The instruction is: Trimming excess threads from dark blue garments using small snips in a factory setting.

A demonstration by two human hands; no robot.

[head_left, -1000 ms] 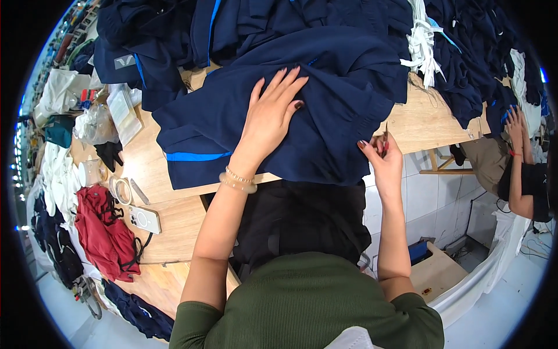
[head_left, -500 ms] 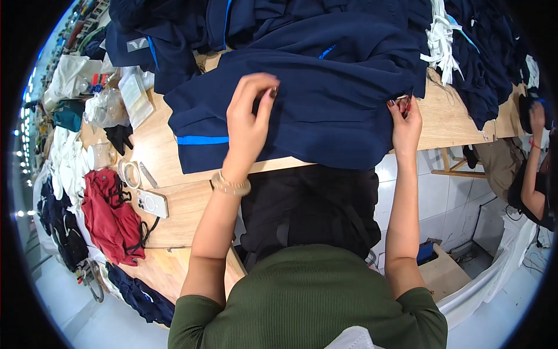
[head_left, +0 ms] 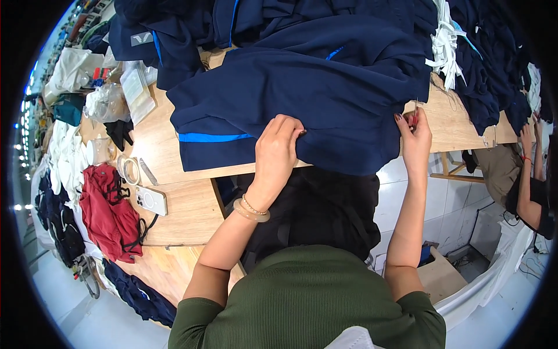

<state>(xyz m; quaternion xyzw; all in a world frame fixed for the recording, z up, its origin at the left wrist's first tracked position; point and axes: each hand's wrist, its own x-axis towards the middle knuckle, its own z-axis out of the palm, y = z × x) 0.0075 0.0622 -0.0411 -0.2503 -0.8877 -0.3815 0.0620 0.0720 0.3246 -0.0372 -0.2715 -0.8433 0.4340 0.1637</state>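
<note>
A navy blue garment [head_left: 232,104] with a bright blue stripe lies spread across the near part of the wooden table. My left hand [head_left: 278,146] rests at its near edge, thumb and fingers pinched together on the cloth. At the garment's right end is my right hand [head_left: 416,139], closed around small red-handled thread snips [head_left: 413,120]. Their thin metal tip points away from me, beside the cloth's edge. Most of the snips is hidden by my fingers.
More navy garments [head_left: 279,17] are heaped at the back. White strips [head_left: 446,46] hang at the back right. On the left lie a phone [head_left: 151,200], a tape roll [head_left: 128,169] and a red bag [head_left: 107,212]. Another person's hand [head_left: 526,142] is at the far right.
My left hand has come down and right from above the garment to its near edge, closing on the cloth. My right hand has shifted slightly right and nearer, still with the snips.
</note>
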